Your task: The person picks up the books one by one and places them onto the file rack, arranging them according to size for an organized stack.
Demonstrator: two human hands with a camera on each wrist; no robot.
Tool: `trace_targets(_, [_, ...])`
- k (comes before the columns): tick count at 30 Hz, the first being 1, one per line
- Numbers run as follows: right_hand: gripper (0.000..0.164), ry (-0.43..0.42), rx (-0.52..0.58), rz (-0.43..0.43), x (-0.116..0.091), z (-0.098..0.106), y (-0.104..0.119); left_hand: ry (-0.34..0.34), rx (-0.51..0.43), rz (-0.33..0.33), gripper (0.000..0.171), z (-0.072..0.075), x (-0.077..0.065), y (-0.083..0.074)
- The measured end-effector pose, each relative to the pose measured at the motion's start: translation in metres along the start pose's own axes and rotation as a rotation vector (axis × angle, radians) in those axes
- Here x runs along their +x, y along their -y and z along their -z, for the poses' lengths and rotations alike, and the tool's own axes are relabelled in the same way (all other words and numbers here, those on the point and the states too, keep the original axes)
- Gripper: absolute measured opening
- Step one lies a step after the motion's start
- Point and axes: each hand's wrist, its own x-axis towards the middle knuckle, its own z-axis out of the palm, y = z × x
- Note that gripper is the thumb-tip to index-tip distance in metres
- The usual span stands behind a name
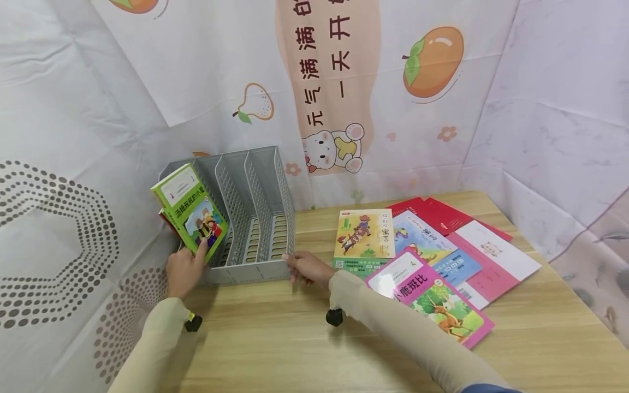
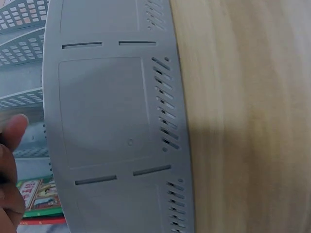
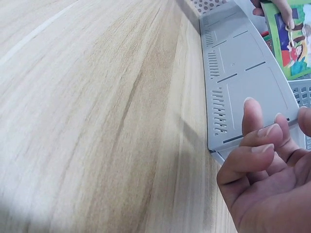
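A grey perforated file rack (image 1: 255,271) with several upright compartments stands at the back left of the table. My left hand (image 1: 185,270) grips the lower part of a green picture book (image 1: 183,188), index finger laid along its cover. The book leans, tilted, at the rack's leftmost compartment. Behind it shows the edge of a red-spined book (image 1: 169,219). At the rack's front right corner, my right hand (image 1: 308,267) pinches the rim between thumb and index finger. In the right wrist view its other fingers (image 3: 252,114) curl loosely in front of the rack's front wall (image 3: 243,73).
On the right of the wooden table (image 1: 265,338) several books overlap: a pink deer book (image 1: 442,305), a yellow-green book (image 1: 366,234), a blue book (image 1: 432,245), a pink-and-white book (image 1: 496,254) and red ones (image 1: 442,215). A printed curtain (image 1: 206,65) hangs behind the table.
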Motion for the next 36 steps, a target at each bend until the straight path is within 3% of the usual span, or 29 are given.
trace_targets(5, [0.052,-0.002,-0.015,-0.002,-0.001,-0.001,0.001,0.116,0.015,0.096,0.071,-0.002,0.013,-0.003])
trace_targets(11, [0.054,0.001,-0.01,-0.007,0.0,-0.003,-0.002,0.312,-0.006,0.236,0.068,-0.009,0.025,-0.002])
trace_targets(17, [0.057,0.0,-0.015,0.0,0.0,-0.004,-0.004,0.442,0.036,0.262,0.064,-0.018,0.028,-0.002])
trace_targets(21, [0.056,-0.007,-0.016,0.018,-0.001,-0.003,-0.002,0.442,0.012,0.275,0.057,-0.02,0.035,-0.005])
trace_targets(26, [0.052,-0.016,-0.015,0.025,-0.002,-0.002,-0.003,0.33,-0.134,0.344,0.047,-0.019,0.045,-0.007])
trace_targets(32, [0.054,-0.026,-0.038,0.029,-0.002,-0.003,-0.002,0.338,-0.168,0.292,0.053,-0.019,0.041,-0.008])
trace_targets(36, [0.058,-0.021,-0.047,0.029,-0.002,-0.002,0.0,0.264,-0.131,0.257,0.055,-0.022,0.04,-0.01])
